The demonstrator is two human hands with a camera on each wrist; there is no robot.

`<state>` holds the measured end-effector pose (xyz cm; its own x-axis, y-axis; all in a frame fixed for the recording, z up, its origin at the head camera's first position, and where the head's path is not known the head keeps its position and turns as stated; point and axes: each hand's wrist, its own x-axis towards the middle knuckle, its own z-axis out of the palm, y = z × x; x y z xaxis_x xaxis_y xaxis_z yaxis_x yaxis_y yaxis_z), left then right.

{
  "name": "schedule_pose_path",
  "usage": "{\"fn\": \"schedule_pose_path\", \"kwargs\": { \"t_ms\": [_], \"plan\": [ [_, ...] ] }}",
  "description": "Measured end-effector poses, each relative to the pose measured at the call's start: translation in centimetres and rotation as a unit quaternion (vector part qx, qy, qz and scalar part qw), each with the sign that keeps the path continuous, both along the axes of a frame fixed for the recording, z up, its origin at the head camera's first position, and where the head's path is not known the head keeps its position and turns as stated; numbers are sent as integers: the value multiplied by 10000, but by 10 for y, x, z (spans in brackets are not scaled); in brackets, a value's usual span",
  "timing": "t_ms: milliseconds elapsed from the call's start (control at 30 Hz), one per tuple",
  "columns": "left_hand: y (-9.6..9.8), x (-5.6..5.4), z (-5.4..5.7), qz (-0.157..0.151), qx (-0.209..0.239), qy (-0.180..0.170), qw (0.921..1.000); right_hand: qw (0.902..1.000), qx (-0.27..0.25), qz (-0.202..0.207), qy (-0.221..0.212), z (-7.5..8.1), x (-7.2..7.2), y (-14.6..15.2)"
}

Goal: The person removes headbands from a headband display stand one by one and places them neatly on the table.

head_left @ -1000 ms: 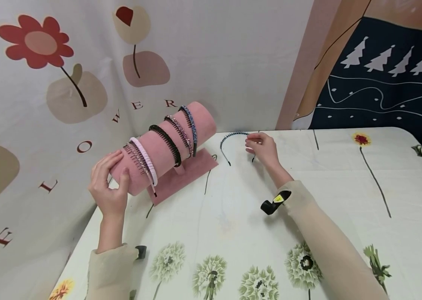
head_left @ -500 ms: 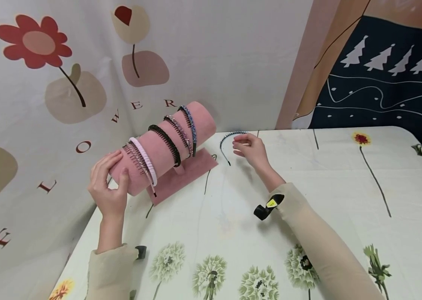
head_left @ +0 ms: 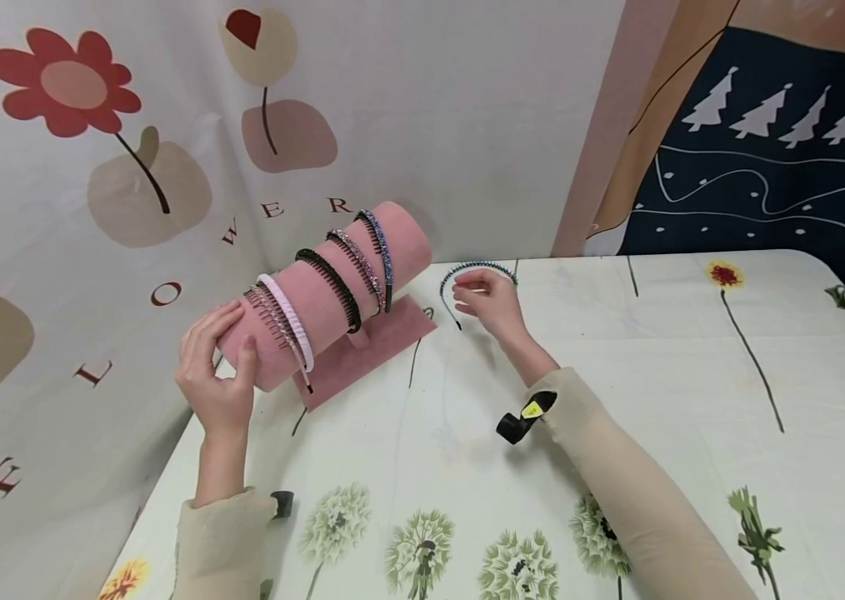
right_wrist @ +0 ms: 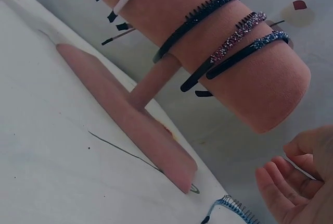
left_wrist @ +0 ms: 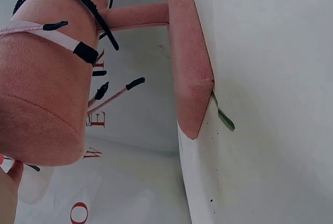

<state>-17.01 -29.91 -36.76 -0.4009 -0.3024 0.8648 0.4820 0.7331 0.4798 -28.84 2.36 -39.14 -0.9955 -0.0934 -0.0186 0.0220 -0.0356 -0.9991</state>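
My left hand (head_left: 216,367) grips the near end of a pink velvet headband stand (head_left: 315,302), thumb in front and fingers over the back. Along its roll sit a thin pink headband (head_left: 272,323), a white one, a black one (head_left: 332,282), a pink glittery one and a blue glittery headband (head_left: 387,254). A thin blue toothed headband (head_left: 442,290) lies on the table right of the stand. Over it my right hand (head_left: 496,305) hovers with loosely bent fingers and nothing between them. In the right wrist view that headband (right_wrist: 221,201) shows below the hand.
The stand's flat pink base (head_left: 370,354) rests on a white flowered tablecloth (head_left: 662,358). Just behind the table hangs a pale printed curtain (head_left: 467,125). A dark cloth with white trees (head_left: 767,175) hangs at the right.
My right hand has let go of the blue toothed headband and moved left across it. The headband stays lying on the table. My left hand keeps its grip on the stand.
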Motion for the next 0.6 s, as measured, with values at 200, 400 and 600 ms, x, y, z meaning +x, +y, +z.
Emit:
{"fn": "schedule_pose_path", "kwargs": {
  "t_ms": [200, 400, 600],
  "plan": [
    [0, 0, 0, 4, 0, -20, 10000, 9999, 107, 75, -26, -3, 1, -4],
    [-2, -1, -2, 5, -4, -35, 10000, 9997, 112, 236, 4, -5, 5, -10],
    [1, 0, 0, 23, 6, -28, 10000, 9990, 119, 417, 78, -8, 8, -16]
  ]
}}
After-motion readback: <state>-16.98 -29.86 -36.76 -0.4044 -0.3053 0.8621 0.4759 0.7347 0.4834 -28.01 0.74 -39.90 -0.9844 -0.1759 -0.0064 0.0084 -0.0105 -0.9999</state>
